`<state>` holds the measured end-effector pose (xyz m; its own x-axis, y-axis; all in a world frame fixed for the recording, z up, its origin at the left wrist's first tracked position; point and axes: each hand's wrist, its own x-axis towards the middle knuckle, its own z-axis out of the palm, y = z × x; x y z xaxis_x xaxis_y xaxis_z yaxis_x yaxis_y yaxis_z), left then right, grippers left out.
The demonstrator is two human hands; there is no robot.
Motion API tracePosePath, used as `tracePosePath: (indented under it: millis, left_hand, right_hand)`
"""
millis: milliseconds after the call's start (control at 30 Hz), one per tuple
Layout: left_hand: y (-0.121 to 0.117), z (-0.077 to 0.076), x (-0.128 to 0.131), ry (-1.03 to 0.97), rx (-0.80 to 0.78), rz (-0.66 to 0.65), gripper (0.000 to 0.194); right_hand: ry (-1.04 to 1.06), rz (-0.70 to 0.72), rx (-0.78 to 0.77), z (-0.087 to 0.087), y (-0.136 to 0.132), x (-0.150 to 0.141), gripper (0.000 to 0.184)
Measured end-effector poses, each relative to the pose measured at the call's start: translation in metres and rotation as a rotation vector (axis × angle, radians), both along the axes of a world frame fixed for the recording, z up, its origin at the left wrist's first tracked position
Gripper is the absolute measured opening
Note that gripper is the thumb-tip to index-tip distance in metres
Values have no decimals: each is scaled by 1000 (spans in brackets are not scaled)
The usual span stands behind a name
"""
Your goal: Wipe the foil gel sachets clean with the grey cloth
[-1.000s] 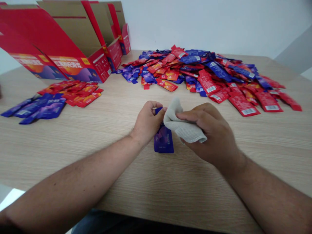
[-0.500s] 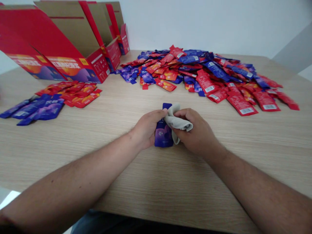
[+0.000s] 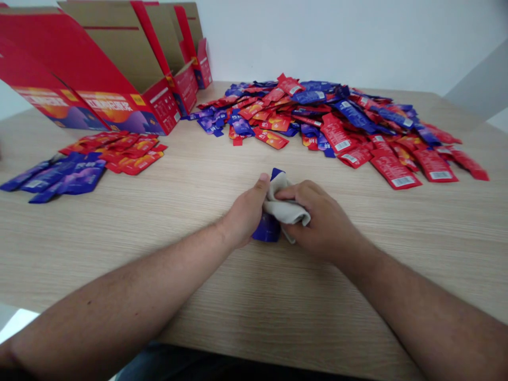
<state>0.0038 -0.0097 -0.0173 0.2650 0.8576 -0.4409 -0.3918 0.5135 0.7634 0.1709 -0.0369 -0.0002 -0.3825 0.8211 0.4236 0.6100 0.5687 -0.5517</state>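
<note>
A dark blue sachet (image 3: 266, 229) is held by my left hand (image 3: 246, 212), which grips its left side with the thumb along the top. Bunched in my right hand (image 3: 317, 214) is a light grey cloth (image 3: 284, 209), its fingers closed round the folds. The cloth presses against the front of the sachet and covers its middle, so only the sachet's top tab and lower end show. Both hands are close together over the near middle of the table.
On the wooden table (image 3: 198, 296), a large heap of red and blue sachets (image 3: 317, 114) lies at the back. Smaller groups of red sachets (image 3: 130, 151) and blue sachets (image 3: 67, 177) lie left. Open red cartons (image 3: 130, 114) stand behind them, against the wall.
The cloth has moved down and left across the sachet, hiding its printed middle. The sachet has tilted slightly, and my left thumb points more upward.
</note>
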Motion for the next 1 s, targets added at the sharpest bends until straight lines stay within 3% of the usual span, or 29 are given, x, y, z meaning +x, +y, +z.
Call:
tracePosePath:
  millis: [100,267,467,633,800,1000]
  left_hand:
    - [1,-1,0,39,60,46,46]
    - [1,9,4,-30,-36,-60,57]
    - [1,8,2,-10,19,-41,58]
    - [4,7,1,-59,-9,-7,59]
    - [2,14,1,-114,-46,-62,61]
    - [5,12,1,-132,-48,-27,65]
  right_hand:
    - [-89,74,-25,1,-3,1,37]
    - [-76,-69,15,-2,1,3,37]
    - [-167,129,-17,3,-4,0,37]
    - [-150,-14,-4,4,-1,3,38]
    - [-276,190,-85,9,-10,-2,36]
    - [-256,85,-70,8,-9,-1,41]
